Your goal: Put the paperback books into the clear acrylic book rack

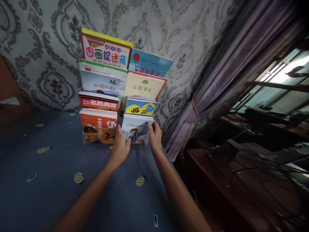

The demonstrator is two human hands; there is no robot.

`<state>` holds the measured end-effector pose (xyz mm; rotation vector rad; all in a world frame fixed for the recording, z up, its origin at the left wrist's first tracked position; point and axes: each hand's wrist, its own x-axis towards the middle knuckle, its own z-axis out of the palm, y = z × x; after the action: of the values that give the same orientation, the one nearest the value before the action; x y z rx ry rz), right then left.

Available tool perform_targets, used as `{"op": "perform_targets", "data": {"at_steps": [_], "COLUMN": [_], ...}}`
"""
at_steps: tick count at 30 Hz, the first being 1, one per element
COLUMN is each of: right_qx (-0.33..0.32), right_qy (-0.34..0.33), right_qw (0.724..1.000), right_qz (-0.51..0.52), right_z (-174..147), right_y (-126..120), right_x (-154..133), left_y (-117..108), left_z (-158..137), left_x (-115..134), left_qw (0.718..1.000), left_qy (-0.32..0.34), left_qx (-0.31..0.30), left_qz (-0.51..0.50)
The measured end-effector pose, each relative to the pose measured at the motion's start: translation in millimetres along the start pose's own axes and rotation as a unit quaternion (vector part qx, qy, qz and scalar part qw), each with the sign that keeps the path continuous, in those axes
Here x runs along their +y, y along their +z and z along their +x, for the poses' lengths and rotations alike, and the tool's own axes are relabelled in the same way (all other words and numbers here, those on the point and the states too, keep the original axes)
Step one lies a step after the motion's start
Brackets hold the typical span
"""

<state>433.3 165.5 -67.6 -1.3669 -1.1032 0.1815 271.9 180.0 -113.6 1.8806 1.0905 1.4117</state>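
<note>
A light blue book [137, 123] with a hatted figure on its cover stands at the front of the right-hand column of books. My left hand [120, 146] grips its left side, the thumb over the lower front of the cover. At its right edge, my right hand [155, 137] holds it with bent fingers. Behind it rise a blue and yellow book [140, 107], a cream book with a red border [145, 86] and a blue book [151, 62]. An orange book [98, 125] fronts the left column, close to my left hand. Whatever supports the columns is mostly hidden.
More books, including a red one [98, 103] and a tall yellow-edged one [106, 50], stand in the left column. Patterned wallpaper [55, 80] backs the dark blue cloth surface [53, 193]. To the right hang a tied purple curtain [193, 96] and a reddish-brown desk [217, 180] with tangled cables.
</note>
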Motion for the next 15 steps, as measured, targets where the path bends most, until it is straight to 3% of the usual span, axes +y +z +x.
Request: {"op": "perform_targets", "data": {"at_steps": [8, 15], "right_qx": [0.021, 0.002], "right_qy": [0.012, -0.001], "right_qw": [0.999, 0.999], "right_qz": [-0.025, -0.036], "right_z": [1, 15], "right_y": [6, -6], "right_x": [8, 6], "left_y": [1, -11], "left_z": [10, 16], "left_x": [-16, -2], "left_qw": [0.998, 0.998], "left_qy": [-0.037, -0.030], "left_qx": [-0.038, -0.040], "left_qz": [-0.027, -0.050]}}
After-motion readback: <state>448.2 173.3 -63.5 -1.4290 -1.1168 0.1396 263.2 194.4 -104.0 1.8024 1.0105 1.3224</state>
